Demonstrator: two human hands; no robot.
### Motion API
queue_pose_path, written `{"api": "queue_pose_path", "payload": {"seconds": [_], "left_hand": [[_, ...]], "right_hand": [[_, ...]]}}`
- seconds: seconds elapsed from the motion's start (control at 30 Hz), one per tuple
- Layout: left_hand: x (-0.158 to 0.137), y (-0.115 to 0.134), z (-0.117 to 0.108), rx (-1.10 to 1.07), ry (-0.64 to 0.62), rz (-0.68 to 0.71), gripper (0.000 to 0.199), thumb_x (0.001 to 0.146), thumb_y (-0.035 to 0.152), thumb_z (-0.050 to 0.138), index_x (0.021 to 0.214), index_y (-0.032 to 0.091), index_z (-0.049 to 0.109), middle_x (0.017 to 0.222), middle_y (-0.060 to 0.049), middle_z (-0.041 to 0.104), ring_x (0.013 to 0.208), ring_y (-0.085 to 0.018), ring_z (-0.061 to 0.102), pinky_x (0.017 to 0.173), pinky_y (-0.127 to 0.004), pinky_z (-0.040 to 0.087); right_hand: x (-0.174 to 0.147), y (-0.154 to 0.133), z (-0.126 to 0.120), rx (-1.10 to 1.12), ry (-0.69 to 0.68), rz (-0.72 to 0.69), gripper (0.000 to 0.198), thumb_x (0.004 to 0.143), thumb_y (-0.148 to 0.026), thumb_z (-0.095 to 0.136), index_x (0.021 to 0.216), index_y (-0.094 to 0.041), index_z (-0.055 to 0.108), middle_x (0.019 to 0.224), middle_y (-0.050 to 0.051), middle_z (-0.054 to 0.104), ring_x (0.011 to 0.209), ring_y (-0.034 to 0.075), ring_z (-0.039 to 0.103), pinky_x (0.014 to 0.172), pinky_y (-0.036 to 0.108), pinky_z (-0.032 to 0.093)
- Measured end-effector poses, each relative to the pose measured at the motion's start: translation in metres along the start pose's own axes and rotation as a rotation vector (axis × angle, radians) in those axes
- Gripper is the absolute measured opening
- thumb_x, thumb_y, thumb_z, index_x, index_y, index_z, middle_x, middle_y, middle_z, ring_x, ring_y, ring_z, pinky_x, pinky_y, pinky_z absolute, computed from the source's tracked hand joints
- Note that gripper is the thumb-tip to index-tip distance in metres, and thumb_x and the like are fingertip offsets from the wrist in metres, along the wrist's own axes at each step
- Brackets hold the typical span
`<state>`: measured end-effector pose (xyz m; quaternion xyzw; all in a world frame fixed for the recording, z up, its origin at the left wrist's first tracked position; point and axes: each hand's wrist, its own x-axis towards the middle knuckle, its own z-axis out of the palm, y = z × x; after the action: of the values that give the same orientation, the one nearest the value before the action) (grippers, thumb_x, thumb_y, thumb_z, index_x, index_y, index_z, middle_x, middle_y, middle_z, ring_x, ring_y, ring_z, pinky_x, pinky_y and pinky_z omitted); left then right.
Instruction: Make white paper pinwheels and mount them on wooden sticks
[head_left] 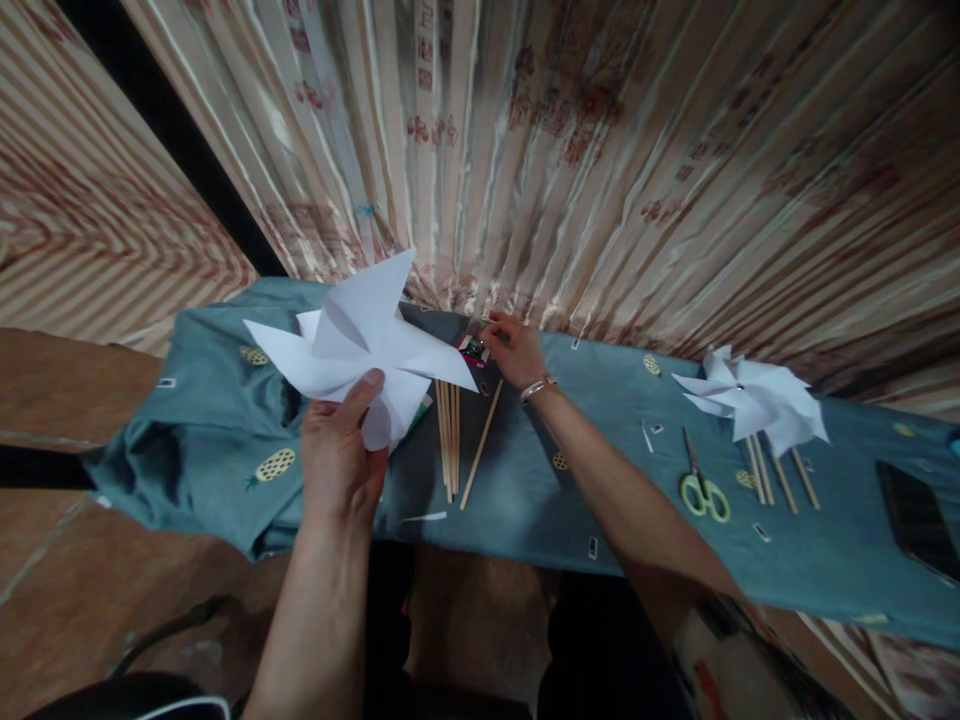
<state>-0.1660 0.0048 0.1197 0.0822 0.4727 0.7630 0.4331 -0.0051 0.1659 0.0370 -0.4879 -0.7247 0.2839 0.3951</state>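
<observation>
A white paper pinwheel head [360,345] is pinched in my left hand [345,450], the thumb pressing on its middle. Its blades fan out above the cloth. My right hand [511,348] reaches to a small red-edged box [474,349] with dark little pieces inside. The fingertips are bent together at the box's edge; whether they grip a piece is too small to see. Several wooden sticks [448,440] lie below the box, and a single stick [481,445] rests at a slant beside them.
Green-handled scissors [703,490] lie to the right on the blue-green cloth [525,510]. Farther right are finished-looking paper pinwheels [757,395] on sticks and a black phone [916,520]. Paper scraps [424,517] lie near the front edge. A patterned curtain [480,150] hangs close behind.
</observation>
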Motion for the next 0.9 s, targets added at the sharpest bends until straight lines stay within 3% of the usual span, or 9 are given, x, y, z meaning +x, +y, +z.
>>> {"api": "queue_pose_path", "payload": {"seconds": [0.17, 0.27, 0.37, 0.57, 0.77, 0.9], "left_hand": [[-0.003, -0.008, 0.003, 0.017, -0.042, 0.013, 0.023, 0.058, 0.011, 0.078, 0.078, 0.018, 0.07, 0.085, -0.001, 0.077, 0.081, -0.016, 0.072, 0.075, -0.023, 0.061], [-0.007, -0.018, 0.009, 0.016, -0.077, 0.004, 0.022, 0.053, 0.014, 0.082, 0.07, 0.018, 0.069, 0.081, -0.001, 0.077, 0.076, -0.015, 0.071, 0.067, -0.019, 0.059], [-0.014, -0.033, 0.019, 0.003, -0.128, -0.002, 0.023, 0.049, 0.015, 0.084, 0.063, 0.019, 0.066, 0.072, 0.001, 0.075, 0.073, -0.015, 0.07, 0.072, -0.021, 0.058], [-0.035, -0.065, 0.043, 0.039, -0.255, -0.109, 0.023, 0.049, 0.018, 0.085, 0.063, 0.018, 0.066, 0.064, 0.003, 0.071, 0.08, -0.019, 0.072, 0.083, -0.031, 0.057], [-0.056, -0.089, 0.051, 0.104, -0.404, -0.182, 0.031, 0.052, 0.019, 0.087, 0.08, 0.02, 0.074, 0.083, -0.002, 0.077, 0.086, -0.022, 0.072, 0.081, -0.033, 0.058], [-0.056, -0.1, 0.052, 0.119, -0.408, -0.184, 0.038, 0.053, 0.018, 0.086, 0.089, 0.023, 0.075, 0.09, 0.0, 0.078, 0.087, -0.021, 0.072, 0.083, -0.033, 0.057]], "right_hand": [[-0.054, 0.0, -0.031, 0.26, 0.101, 0.181, 0.025, 0.08, -0.044, 0.065, 0.078, -0.019, 0.07, 0.106, 0.006, 0.074, 0.1, 0.02, 0.069, 0.083, 0.032, 0.054], [-0.103, 0.004, -0.057, 0.352, 0.115, 0.323, 0.037, 0.078, -0.056, 0.064, 0.079, -0.019, 0.068, 0.087, 0.007, 0.076, 0.075, 0.019, 0.072, 0.063, 0.029, 0.056], [-0.143, 0.012, -0.079, 0.376, 0.13, 0.429, 0.042, 0.071, -0.06, 0.069, 0.076, -0.019, 0.066, 0.076, 0.007, 0.076, 0.063, 0.018, 0.071, 0.055, 0.028, 0.055], [-0.17, 0.027, -0.108, 0.252, 0.186, 0.473, 0.035, 0.076, -0.055, 0.062, 0.078, -0.02, 0.063, 0.075, 0.006, 0.074, 0.064, 0.018, 0.07, 0.06, 0.03, 0.056], [-0.182, 0.023, -0.126, -0.058, 0.194, 0.382, 0.011, 0.078, -0.032, 0.061, 0.077, -0.022, 0.065, 0.078, 0.005, 0.071, 0.076, 0.021, 0.066, 0.083, 0.037, 0.052], [-0.194, 0.02, -0.128, -0.141, 0.156, 0.313, 0.01, 0.081, -0.027, 0.057, 0.078, -0.022, 0.066, 0.093, 0.008, 0.073, 0.092, 0.023, 0.066, 0.092, 0.037, 0.049]]}}
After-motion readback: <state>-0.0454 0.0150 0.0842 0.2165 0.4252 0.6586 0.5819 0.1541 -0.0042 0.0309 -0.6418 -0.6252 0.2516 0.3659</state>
